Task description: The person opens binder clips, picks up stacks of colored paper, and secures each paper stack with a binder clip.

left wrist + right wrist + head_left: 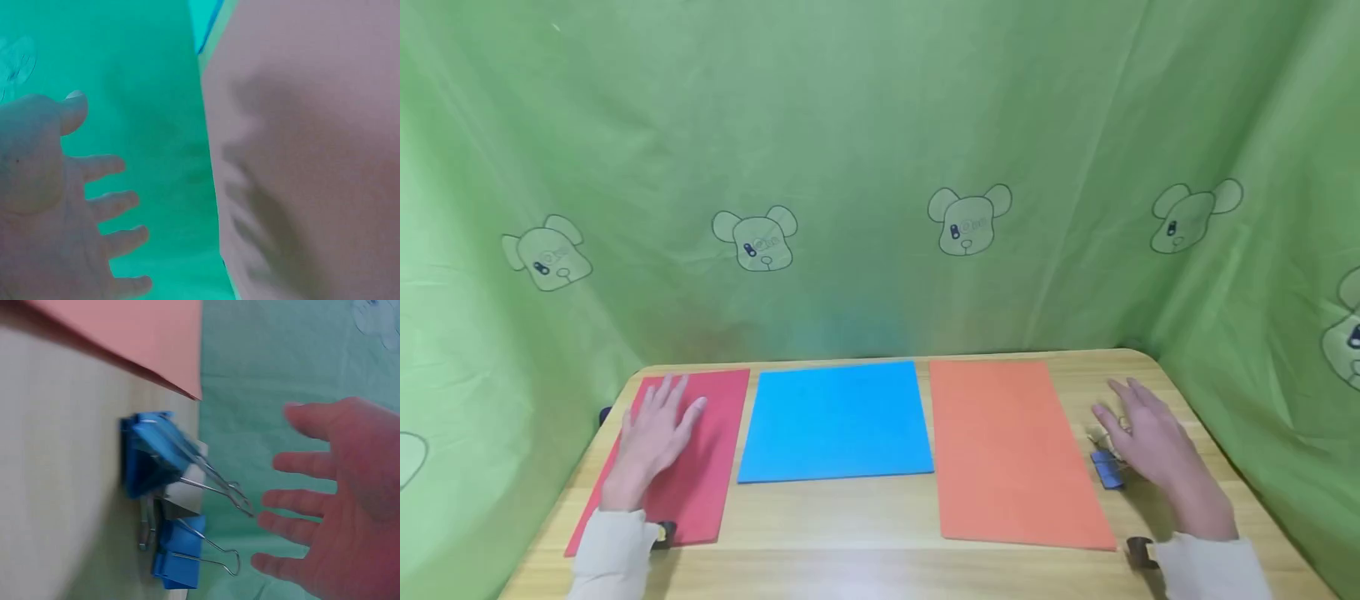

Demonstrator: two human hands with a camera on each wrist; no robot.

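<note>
The left hand (653,437) hovers palm down over the red sheet (707,479) at the left end of the tabletop (827,521). Its grip is spread, the fingers and thumb apart and holding nothing; the left wrist view shows the hand clear of the sheet, with its shadow falling across the surface.

On the right, the right hand (1153,437) hangs above a small group of binder clips, its grip likewise spread and its fingertips apart from the metal handles. The group lies just to the right of the orange sheet (1015,458). In the right wrist view, the near blue clip (147,459) sits closest to that sheet, the white clip (185,497) is partly hidden behind it, and the second blue clip (182,550) lies farther right. Because they overlap there, I can't be sure whether the three touch.

Between the red and orange sheets lies the blue sheet (838,421), set crosswise, its near edge farther off than theirs. The red and orange ones run lengthwise from far to near.

Beyond the far edge hangs a green curtain (865,125) printed with bear heads (765,242). Pale sleeves (610,558) cover both forearms.
</note>
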